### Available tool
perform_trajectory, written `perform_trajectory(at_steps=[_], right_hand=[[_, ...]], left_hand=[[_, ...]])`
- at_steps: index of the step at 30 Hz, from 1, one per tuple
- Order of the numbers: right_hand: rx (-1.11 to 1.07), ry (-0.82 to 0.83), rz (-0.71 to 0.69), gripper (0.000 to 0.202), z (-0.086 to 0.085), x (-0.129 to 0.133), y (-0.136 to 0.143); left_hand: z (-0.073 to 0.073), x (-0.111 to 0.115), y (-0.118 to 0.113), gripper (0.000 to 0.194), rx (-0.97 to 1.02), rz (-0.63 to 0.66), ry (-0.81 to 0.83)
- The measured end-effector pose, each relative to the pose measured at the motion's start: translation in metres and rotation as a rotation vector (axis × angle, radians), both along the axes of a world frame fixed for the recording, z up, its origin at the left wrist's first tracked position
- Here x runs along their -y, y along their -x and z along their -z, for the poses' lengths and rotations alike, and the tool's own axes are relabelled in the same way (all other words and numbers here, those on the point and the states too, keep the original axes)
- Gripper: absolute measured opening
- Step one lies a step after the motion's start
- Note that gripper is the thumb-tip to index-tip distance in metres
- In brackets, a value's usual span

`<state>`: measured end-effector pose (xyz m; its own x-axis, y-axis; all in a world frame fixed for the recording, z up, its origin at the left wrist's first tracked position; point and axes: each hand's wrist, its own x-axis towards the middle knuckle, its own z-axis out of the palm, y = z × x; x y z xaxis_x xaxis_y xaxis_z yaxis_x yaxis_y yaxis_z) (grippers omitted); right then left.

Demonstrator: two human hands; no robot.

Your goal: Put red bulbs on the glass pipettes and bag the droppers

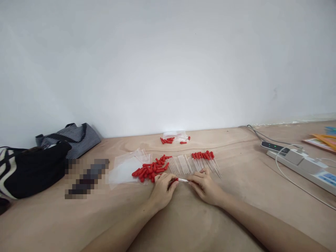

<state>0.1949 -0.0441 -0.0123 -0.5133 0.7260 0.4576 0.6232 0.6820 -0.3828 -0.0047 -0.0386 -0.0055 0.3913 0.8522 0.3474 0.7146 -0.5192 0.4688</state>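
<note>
Near the middle of the table, my left hand (163, 190) pinches a red rubber bulb (176, 179) at the end of a clear glass tube (183, 180). The tube's other end is between the closed fingers of my right hand (206, 186). A heap of red bulbs (149, 170) lies just beyond my left hand. Beyond both hands is a row of clear tubes (180, 164) side by side. To its right, several tubes bear red bulbs (202, 155) at their far ends.
Clear plastic bags (126, 169) lie left of the heap. More red bulbs (166, 140) and a bag (174, 134) are near the wall. A black bag (34, 171) and striped bag (78, 141) stand left. On the right are a power strip (307, 168) and cables (285, 175).
</note>
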Motion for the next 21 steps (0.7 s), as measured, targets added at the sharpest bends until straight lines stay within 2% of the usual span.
perform_trajectory(at_steps=[7,13,21], right_hand=[[-0.037,0.001,-0.033,0.02,-0.0022,0.0016,0.0034],[-0.099,-0.034,0.025,0.019,-0.0031,0.0,0.0024],[-0.029,-0.039,0.002,0.02,-0.0023,-0.0001,0.0025]], left_hand=[[-0.0013,0.0023,0.0002,0.01,-0.012,-0.025,-0.086],[0.0007,0.0028,0.0003,0.009,-0.003,-0.044,-0.106],[0.0001,0.0036,0.0011,0.01,-0.019,-0.031,-0.134]])
